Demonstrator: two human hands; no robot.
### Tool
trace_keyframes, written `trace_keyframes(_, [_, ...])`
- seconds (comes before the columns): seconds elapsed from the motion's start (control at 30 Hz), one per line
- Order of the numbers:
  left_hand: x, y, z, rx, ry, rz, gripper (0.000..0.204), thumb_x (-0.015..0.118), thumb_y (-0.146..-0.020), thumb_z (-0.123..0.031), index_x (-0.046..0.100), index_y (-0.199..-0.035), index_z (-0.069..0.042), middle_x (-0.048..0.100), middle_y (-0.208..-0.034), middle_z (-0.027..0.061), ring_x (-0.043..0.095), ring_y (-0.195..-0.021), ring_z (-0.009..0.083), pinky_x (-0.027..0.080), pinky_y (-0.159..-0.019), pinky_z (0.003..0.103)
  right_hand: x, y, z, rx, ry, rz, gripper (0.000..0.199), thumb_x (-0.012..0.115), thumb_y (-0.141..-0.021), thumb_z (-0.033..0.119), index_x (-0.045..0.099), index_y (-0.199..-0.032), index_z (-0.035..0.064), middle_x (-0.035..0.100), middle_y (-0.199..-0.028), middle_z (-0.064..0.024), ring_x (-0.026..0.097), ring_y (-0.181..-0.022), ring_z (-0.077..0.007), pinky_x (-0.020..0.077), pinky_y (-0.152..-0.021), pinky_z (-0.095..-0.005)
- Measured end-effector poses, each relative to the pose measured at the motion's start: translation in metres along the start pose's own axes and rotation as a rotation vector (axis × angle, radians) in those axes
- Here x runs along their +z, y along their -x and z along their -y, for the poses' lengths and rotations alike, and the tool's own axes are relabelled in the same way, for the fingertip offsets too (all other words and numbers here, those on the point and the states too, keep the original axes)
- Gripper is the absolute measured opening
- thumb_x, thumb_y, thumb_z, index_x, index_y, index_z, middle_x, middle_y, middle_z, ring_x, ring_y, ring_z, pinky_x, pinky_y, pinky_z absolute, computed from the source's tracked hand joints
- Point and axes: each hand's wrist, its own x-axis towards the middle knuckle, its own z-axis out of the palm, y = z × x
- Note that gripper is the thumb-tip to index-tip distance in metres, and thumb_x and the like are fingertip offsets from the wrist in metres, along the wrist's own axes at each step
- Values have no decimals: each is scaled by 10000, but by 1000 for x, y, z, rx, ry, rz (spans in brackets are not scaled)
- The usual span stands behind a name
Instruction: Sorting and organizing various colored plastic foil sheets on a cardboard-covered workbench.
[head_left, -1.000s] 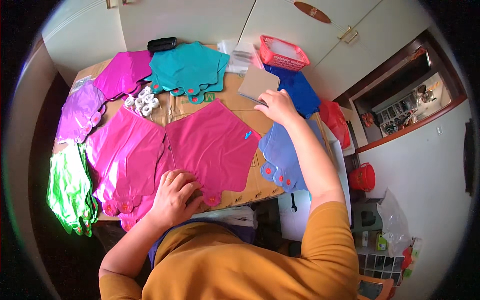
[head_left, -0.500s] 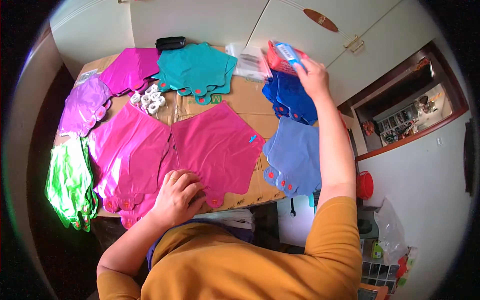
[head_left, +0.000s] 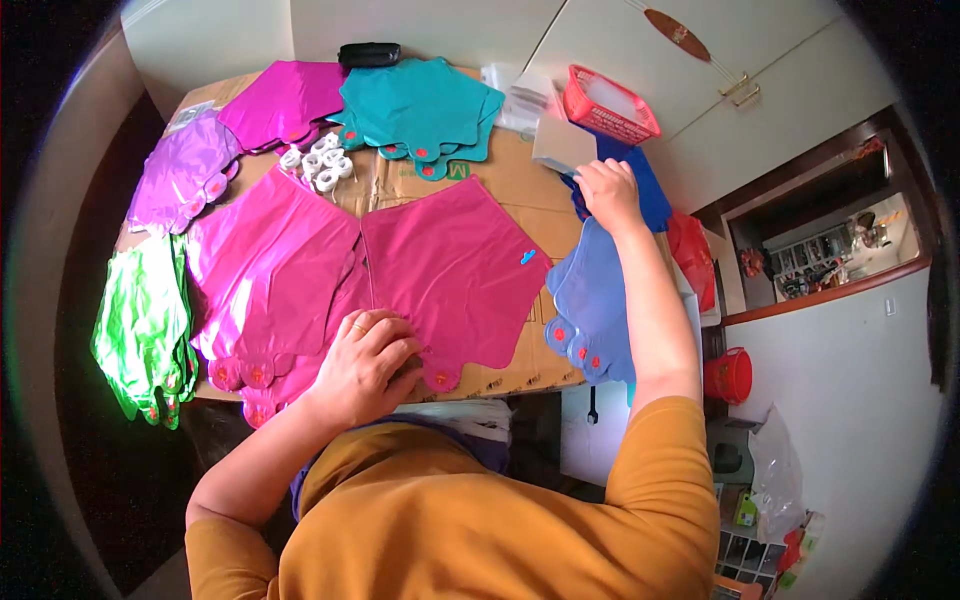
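Shiny pink foil sheets (head_left: 450,270) with pointed edges and rounded, red-dotted tabs lie flat before me. One bears a small blue mark (head_left: 527,258). My left hand (head_left: 368,358) rests curled over their lower edge, fingers bent together; whatever they may hold is hidden. At the far right, my right hand (head_left: 610,192) grips a small pale flat box (head_left: 565,146) by its near corner, above dark blue sheets (head_left: 645,180). Light blue sheets (head_left: 595,285) lie beneath my right forearm. Rolls of white ribbon or tape (head_left: 322,163) are heaped beyond the pink sheets.
A red basket (head_left: 610,128) stands at the back right beside clear packets (head_left: 520,97). Teal (head_left: 420,115), magenta (head_left: 280,105), purple (head_left: 180,180) and green (head_left: 145,325) sheets ring the cardboard-covered table (head_left: 490,382). A black pouch (head_left: 369,54) sits at the back; cabinets (head_left: 440,30) rise behind.
My right hand has drawn the box away from the red basket toward me, and its pale face now shows instead of the blue one. The left hand stays on the pink sheets.
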Motion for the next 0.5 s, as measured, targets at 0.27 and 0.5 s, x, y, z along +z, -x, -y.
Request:
trace_keyframes(0.27, [1, 0, 4, 29, 26, -18, 293, 750, -733, -162, 641, -989, -69, 597, -1076, 98, 550, -1077, 303, 418, -923, 447, -30, 1, 24, 237, 39, 163, 426, 720, -783, 384, 656, -1103, 111, 661, -1027, -86, 592, -962, -299, 412, -848, -461])
trace_keyframes(0.5, [-27, 16, -22, 149, 58, -218, 269, 741, -706, -58, 643, -955, -80, 630, -996, 47, 598, -908, 225, 439, -808, 378, -145, 39, 191, 22, -653, 261, 478, 775, -737, 304, 636, -1121, 56, 586, -1170, -146, 556, -1091, -331, 436, -951, -433])
